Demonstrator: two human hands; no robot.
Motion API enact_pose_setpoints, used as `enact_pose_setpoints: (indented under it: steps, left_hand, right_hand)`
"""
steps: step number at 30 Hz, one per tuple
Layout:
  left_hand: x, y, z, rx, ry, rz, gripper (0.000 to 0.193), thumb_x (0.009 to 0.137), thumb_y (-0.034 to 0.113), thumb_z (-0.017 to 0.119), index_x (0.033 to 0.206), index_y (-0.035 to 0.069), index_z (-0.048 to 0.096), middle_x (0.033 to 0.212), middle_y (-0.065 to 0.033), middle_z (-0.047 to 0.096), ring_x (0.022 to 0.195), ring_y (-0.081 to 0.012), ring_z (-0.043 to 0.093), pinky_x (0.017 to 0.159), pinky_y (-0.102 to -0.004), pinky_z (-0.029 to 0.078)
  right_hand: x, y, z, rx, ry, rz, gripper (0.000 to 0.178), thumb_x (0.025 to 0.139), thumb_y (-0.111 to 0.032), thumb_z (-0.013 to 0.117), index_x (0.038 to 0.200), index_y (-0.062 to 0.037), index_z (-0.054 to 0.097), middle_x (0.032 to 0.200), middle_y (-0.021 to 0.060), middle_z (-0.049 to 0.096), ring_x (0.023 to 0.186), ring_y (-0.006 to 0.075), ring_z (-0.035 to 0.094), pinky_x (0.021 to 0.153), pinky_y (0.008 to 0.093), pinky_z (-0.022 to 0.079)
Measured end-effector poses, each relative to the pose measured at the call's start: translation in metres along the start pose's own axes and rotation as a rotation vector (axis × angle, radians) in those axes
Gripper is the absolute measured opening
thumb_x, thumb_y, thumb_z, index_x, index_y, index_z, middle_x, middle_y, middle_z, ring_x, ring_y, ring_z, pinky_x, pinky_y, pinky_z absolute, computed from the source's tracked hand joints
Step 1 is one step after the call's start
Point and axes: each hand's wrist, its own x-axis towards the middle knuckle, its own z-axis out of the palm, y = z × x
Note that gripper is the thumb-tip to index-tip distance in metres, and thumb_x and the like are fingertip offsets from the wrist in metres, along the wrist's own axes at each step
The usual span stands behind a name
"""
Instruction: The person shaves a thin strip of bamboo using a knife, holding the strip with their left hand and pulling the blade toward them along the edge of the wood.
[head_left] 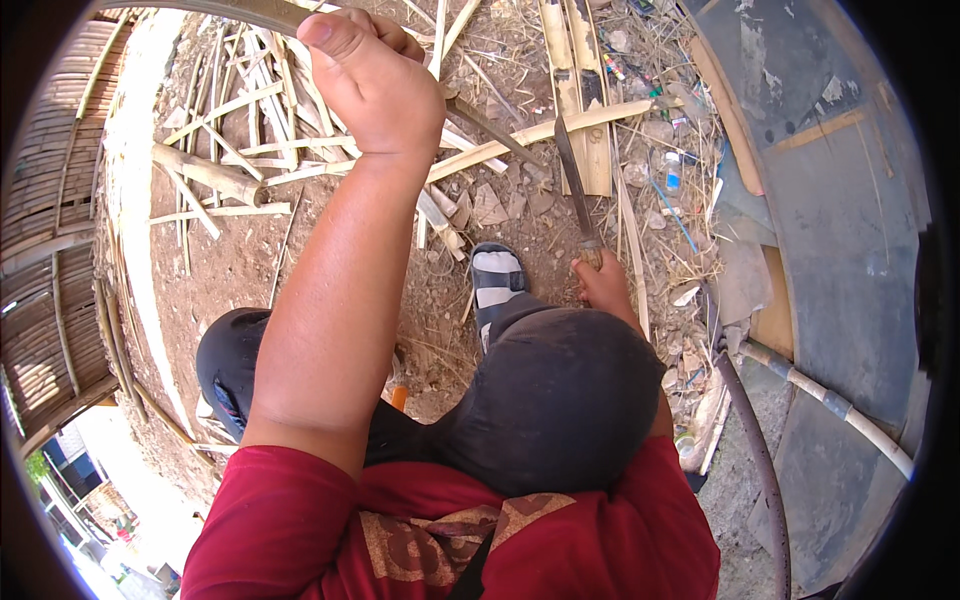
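My left hand [375,85] is raised at the top, its fingers closed round a long bamboo piece [225,9] that runs off past the upper left edge. A narrow length emerging on the other side of the fist, slanting down to the right, looks like the same piece. Low on the right, beyond my bent knee, my right hand [608,288] grips the handle of a machete [573,180]. Its dark blade points up and away, the tip near a pale split bamboo strip [620,112]. Wider split bamboo halves [597,150] lie on the ground just behind the blade.
Cut bamboo sticks [255,90] and a thick bamboo piece [210,172] litter the dirt at left. Grey sheets [840,230] stand along the right, with a dark bent pipe [750,430] beside them. A plastic bottle [672,172] lies among debris. My sandalled foot [498,277] is close to the machete.
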Motion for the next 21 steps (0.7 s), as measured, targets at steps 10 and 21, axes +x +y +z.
enact_pose_setpoints:
  steps: [10, 21]
  left_hand:
    - [-0.004, 0.001, -0.004, 0.028, -0.072, 0.022, 0.076, 0.089, 0.087, 0.017, 0.073, 0.013, 0.026, 0.066, -0.0015, 0.032, 0.059, -0.0152, 0.033, 0.054, -0.0297, 0.034]
    - [-0.002, 0.002, -0.001, -0.007, -0.059, 0.023, 0.076, 0.09, 0.086, 0.019, 0.072, 0.013, 0.024, 0.067, -0.0011, 0.031, 0.06, -0.0147, 0.031, 0.055, -0.0296, 0.034]
  right_hand:
    - [0.047, -0.049, 0.002, -0.07, -0.051, 0.108, 0.024, 0.091, -0.022, 0.068, 0.097, -0.0008, 0.061, 0.069, 0.0054, 0.057, 0.052, 0.0145, 0.054, 0.047, 0.0342, 0.046]
    - [0.062, -0.052, 0.001, -0.468, 0.119, -0.161, 0.044, 0.085, -0.03, 0.072, 0.111, 0.0042, 0.066, 0.098, 0.0269, 0.071, 0.094, 0.0419, 0.069, 0.084, 0.0465, 0.053]
